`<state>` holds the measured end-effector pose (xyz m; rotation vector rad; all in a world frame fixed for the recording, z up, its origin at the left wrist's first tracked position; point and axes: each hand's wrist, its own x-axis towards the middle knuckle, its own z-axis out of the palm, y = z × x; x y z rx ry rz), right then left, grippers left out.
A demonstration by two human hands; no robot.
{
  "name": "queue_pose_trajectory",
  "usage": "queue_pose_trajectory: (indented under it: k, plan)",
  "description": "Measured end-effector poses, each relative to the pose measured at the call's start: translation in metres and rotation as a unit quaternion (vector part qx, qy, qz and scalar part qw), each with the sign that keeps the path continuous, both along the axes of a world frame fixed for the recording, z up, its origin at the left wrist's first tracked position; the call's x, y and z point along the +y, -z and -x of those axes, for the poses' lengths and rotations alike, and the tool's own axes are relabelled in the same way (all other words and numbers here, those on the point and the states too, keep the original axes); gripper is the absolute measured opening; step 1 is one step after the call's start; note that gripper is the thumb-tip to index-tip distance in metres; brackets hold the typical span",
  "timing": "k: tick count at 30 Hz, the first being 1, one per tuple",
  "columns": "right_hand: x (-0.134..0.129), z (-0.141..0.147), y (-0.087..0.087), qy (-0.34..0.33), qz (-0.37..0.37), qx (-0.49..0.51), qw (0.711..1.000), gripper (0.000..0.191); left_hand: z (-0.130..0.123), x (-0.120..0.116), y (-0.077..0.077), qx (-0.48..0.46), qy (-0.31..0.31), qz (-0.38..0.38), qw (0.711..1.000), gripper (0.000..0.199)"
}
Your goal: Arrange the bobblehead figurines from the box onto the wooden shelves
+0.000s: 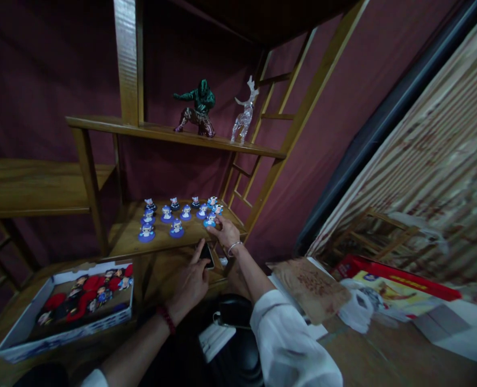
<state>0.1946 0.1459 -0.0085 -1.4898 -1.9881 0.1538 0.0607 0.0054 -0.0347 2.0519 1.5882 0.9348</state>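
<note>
Small figurines on round purple bases stand in loose rows on the wooden shelf (125, 244). My right hand (227, 234), with a bracelet at its wrist, reaches to the right end of the front rows. Its thumb and fingers close on a small blue-and-white figurine (209, 220). Lower and to the left is my left hand (192, 279), its index finger stretched out and its thumb apart. Beside those fingers, below the shelf's front edge, lies a dark flat object (208, 257) like a phone; whether the hand touches it I cannot tell. A purple-based figurine (177, 228) stands at the front middle.
An open shallow box (80, 321) holding figurines and red pieces sits at lower left. Above, a green figure (201, 105) and a clear deer statuette (244, 113) stand on the upper shelf. To the right are brown paper (308, 287), a plastic bag (357, 312) and a red box (399, 285).
</note>
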Motion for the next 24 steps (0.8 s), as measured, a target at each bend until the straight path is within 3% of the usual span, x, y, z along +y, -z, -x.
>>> queue_pose_trajectory:
  k: [7,14,24]
  plan:
    - [-0.002,0.003,-0.004,0.015,0.015,-0.002,1.0,0.046,0.01,-0.008,0.005,-0.036,-0.007,-0.012,0.999,0.033]
    - [-0.004,0.008,-0.005,0.034,0.005,-0.009,0.999,0.042,0.045,-0.008,0.023,-0.026,-0.006,-0.006,1.0,0.035]
    - [-0.001,0.011,-0.001,0.047,-0.025,-0.054,0.997,0.043,0.116,-0.024,0.068,0.015,-0.148,0.039,0.988,0.033]
